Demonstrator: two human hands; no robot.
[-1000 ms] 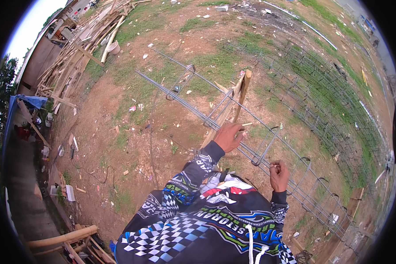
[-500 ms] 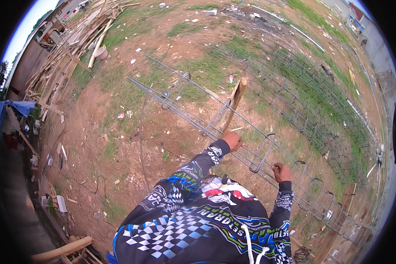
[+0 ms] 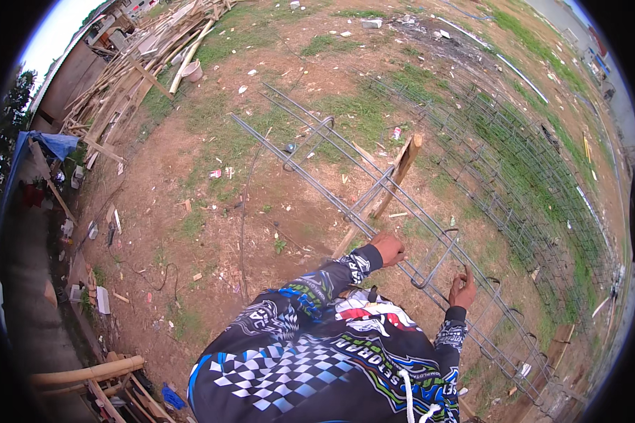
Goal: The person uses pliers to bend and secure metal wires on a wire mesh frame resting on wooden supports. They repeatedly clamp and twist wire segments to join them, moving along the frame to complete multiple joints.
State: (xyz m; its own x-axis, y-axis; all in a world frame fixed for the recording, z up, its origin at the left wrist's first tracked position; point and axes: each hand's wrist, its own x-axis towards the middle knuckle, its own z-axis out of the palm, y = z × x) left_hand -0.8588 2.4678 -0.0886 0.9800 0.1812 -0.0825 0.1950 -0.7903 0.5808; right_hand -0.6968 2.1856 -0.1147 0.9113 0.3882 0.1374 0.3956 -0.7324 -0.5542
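Observation:
A long rebar cage (image 3: 312,185) of thin steel rods with square stirrups runs diagonally from upper left to lower right in front of me. My left hand (image 3: 388,249) is closed round the near rods, just left of a stirrup (image 3: 422,283). To its right, my right hand (image 3: 463,287) lies between the near and far rods, with its index finger stretched up by the far rod and the other fingers loosely bent. Beneath the cage, a wooden post (image 3: 406,169) crosses under the rods. Whether the right finger touches the rod is too small to tell.
Several finished rebar cages (image 3: 501,169) lie on the grass at the right. A heap of timber and bamboo (image 3: 137,77) fills the far left, beside a pale bucket (image 3: 192,70). A thin cable (image 3: 243,211) trails over the dirt, and bamboo poles (image 3: 88,371) stand at lower left.
The view has shifted, so the scene sits further right and lower. My right hand has gone from curled to having its index finger stretched out. The left hand keeps its hold on the rods.

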